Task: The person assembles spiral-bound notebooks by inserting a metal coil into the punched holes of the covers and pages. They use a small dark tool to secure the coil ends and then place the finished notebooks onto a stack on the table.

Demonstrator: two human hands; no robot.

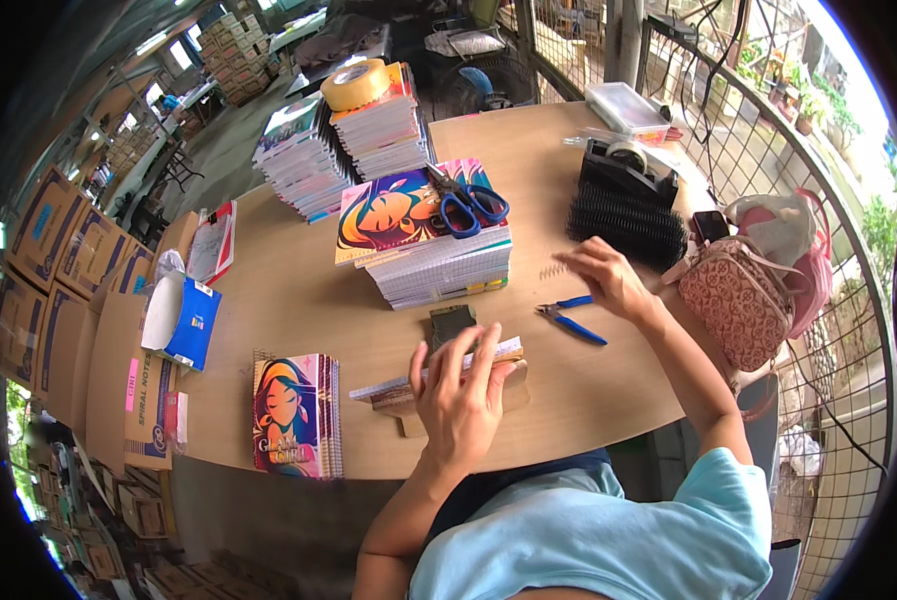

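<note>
My left hand (457, 410) reaches over an unbound-looking notebook (379, 388) that stands edge up in a small brown wooden holder (514, 389). Its fingers bend across the notebook's top edge and steady it. My right hand (614, 282) is closed in a pinch on a short dark wire coil (552, 270), which sticks out to the left. Just below that hand lie blue-handled pliers (575, 322), jaws parted. A dark flat block (452, 322) sits beyond my left fingers. Left of the holder is a stack of spiral notebooks (294, 415) with colourful illustrated covers.
Blue-handled scissors (461, 205) rest on a tall notebook stack (439, 270). Tape (357, 85) tops another stack behind. At right are black coils (629, 222), a tape dispenser (629, 165) and a patterned bag (734, 310). Cartons (124, 375) stand beyond the table's left edge.
</note>
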